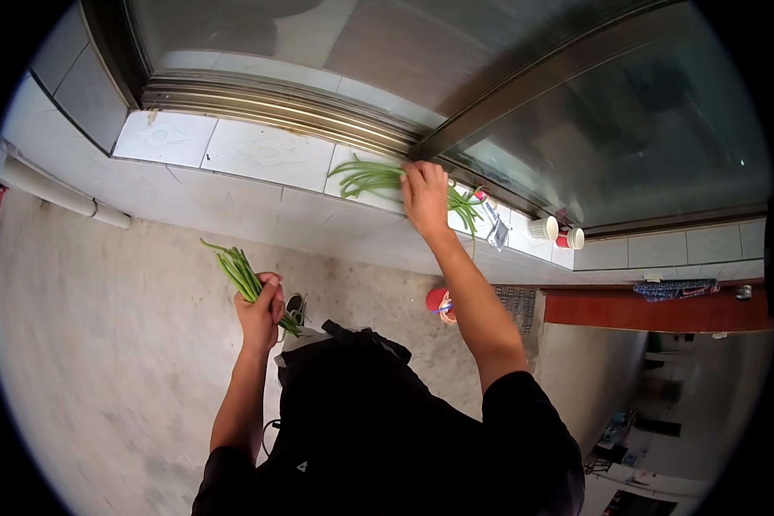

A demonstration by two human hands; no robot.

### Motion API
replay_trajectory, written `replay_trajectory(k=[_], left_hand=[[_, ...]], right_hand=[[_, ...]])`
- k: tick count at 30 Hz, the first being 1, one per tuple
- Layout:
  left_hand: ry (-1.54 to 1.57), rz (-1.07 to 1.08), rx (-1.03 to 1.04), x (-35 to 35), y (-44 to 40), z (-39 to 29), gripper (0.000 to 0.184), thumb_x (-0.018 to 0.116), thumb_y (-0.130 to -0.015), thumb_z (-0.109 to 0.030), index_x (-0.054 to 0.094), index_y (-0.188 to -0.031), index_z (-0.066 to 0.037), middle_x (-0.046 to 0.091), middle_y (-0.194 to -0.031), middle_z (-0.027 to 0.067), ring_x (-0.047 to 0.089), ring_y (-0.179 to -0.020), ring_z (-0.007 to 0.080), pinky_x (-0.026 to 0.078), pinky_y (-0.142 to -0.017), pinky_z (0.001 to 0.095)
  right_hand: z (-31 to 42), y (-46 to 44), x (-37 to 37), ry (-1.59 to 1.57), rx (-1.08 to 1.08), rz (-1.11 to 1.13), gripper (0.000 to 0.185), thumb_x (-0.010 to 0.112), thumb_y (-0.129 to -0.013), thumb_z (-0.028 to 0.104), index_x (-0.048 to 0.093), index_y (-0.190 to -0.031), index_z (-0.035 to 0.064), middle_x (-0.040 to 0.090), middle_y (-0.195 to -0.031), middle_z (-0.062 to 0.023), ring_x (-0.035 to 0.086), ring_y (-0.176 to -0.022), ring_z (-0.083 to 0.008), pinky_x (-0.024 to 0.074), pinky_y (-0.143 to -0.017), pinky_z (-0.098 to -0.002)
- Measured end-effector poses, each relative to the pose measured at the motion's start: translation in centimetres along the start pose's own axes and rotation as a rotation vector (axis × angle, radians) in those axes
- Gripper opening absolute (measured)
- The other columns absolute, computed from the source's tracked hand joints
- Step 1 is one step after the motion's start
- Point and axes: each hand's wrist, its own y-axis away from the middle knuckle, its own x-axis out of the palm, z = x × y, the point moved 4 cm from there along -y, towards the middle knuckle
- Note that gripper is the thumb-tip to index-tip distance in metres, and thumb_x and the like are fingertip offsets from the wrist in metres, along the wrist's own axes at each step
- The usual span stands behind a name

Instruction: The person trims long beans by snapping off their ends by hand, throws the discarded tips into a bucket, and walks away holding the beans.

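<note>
My left hand (261, 311) is closed round a bunch of long green beans (236, 267), held above the floor at the left of my body. The stems stick out above and below the fist. My right hand (426, 196) reaches up to the white tiled window sill (271, 155). Its fingers are bent over a second pile of long green beans (370, 177), which spreads out on both sides of the hand on the sill. The fingertips face away and are partly hidden.
Right of the pile lie a small silvery packet (497, 232) and two paper cups (543, 228). Above the sill is a sliding glass window (611, 129). A red container (439, 299) stands on the floor (129, 344) beyond my right forearm. A white pipe (52, 189) runs along the left wall.
</note>
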Motion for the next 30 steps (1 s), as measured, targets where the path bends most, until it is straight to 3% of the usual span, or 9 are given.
replay_trajectory(k=[5, 12, 14, 16, 17, 20, 22, 23, 30], left_hand=[[0.023, 0.009, -0.013, -0.3, 0.6, 0.4, 0.009, 0.064, -0.093, -0.005, 0.064, -0.099, 0.002, 0.058, -0.067, 0.0034, 0.035, -0.042, 0.0059, 0.025, -0.038, 0.0231], [-0.099, 0.005, -0.005, 4.2, -0.8, 2.1, 0.01, 0.069, -0.09, -0.004, 0.065, -0.098, 0.0, 0.057, -0.068, 0.0009, 0.039, -0.044, 0.0041, 0.025, -0.04, 0.0224], [-0.144, -0.004, 0.023, 6.3, -2.3, 2.8, 0.012, 0.071, -0.089, -0.004, 0.065, -0.099, 0.0, 0.059, -0.07, 0.0014, 0.04, -0.045, 0.0036, 0.026, -0.04, 0.0218], [-0.368, -0.02, 0.278, 8.5, -4.3, 3.0, 0.011, 0.073, -0.088, -0.005, 0.068, -0.097, -0.001, 0.062, -0.073, 0.0025, 0.04, -0.045, 0.0028, 0.026, -0.041, 0.0219], [-0.373, -0.014, 0.275, 9.7, -5.2, 3.3, 0.011, 0.073, -0.088, -0.005, 0.068, -0.097, -0.001, 0.062, -0.073, 0.0025, 0.04, -0.045, 0.0028, 0.026, -0.041, 0.0219], [-0.473, -0.067, 0.354, 12.7, -7.7, 3.2, 0.012, 0.074, -0.087, -0.006, 0.07, -0.096, 0.0, 0.066, -0.078, 0.0039, 0.049, -0.054, 0.0055, 0.037, -0.048, 0.0227], [-0.56, -0.042, 0.531, 14.3, -8.6, 2.9, 0.013, 0.074, -0.087, -0.006, 0.071, -0.097, 0.003, 0.069, -0.081, 0.005, 0.059, -0.07, 0.0097, 0.047, -0.064, 0.0253], [-0.553, -0.04, 0.445, 14.5, -9.0, 3.3, 0.015, 0.074, -0.086, -0.005, 0.071, -0.098, 0.005, 0.071, -0.086, 0.0076, 0.062, -0.082, 0.013, 0.05, -0.077, 0.0285], [-0.674, -0.098, 0.518, 15.0, -10.3, 4.2, 0.015, 0.073, -0.086, -0.005, 0.071, -0.096, 0.006, 0.073, -0.086, 0.011, 0.062, -0.077, 0.0133, 0.051, -0.074, 0.0293]], right_hand=[[0.3, 1.7, 1.8, -0.108, 0.094, 0.089, 0.038, 0.066, -0.083, 0.009, 0.062, -0.12, 0.0013, 0.055, -0.125, -0.0156, 0.045, -0.124, -0.0359, 0.0345, -0.104, -0.0466], [1.2, 2.8, 1.3, -0.194, 0.074, 0.028, 0.041, 0.066, -0.081, 0.009, 0.062, -0.121, 0.001, 0.052, -0.131, -0.0161, 0.042, -0.129, -0.0368, 0.0324, -0.107, -0.0463], [1.7, 2.8, 0.9, -0.213, 0.013, -0.02, 0.035, 0.067, -0.08, 0.008, 0.065, -0.115, 0.0037, 0.056, -0.125, -0.0145, 0.047, -0.122, -0.036, 0.0359, -0.104, -0.0474], [2.4, 2.5, 0.9, -0.251, -0.027, -0.005, 0.032, 0.068, -0.08, 0.007, 0.067, -0.112, 0.005, 0.058, -0.12, -0.0127, 0.051, -0.116, -0.0341, 0.0398, -0.099, -0.0464], [2.9, 2.3, 0.9, -0.285, -0.072, 0.013, 0.029, 0.069, -0.079, 0.006, 0.068, -0.108, 0.0063, 0.059, -0.115, -0.0109, 0.055, -0.109, -0.0322, 0.0436, -0.094, -0.0453], [4.4, 1.2, 1.2, -0.392, -0.071, 0.082, 0.024, 0.07, -0.079, 0.003, 0.07, -0.103, 0.007, 0.06, -0.107, -0.0074, 0.059, -0.097, -0.0288, 0.0486, -0.083, -0.042], [4.3, 1.0, 2.1, -0.387, -0.09, 0.077, 0.024, 0.07, -0.079, 0.002, 0.07, -0.102, 0.0068, 0.06, -0.105, -0.0069, 0.06, -0.096, -0.028, 0.0496, -0.081, -0.0408], [4.2, 0.8, 2.5, -0.382, -0.116, 0.076, 0.023, 0.07, -0.078, 0.002, 0.071, -0.101, 0.0065, 0.059, -0.103, -0.0064, 0.06, -0.094, -0.0271, 0.0506, -0.078, -0.0396], [3.8, 0.7, 3.4, -0.45, -0.093, 0.098, 0.017, 0.071, -0.08, 0.004, 0.07, -0.097, 0.0062, 0.059, -0.101, -0.0063, 0.06, -0.095, -0.0272, 0.0517, -0.077, -0.0399]])
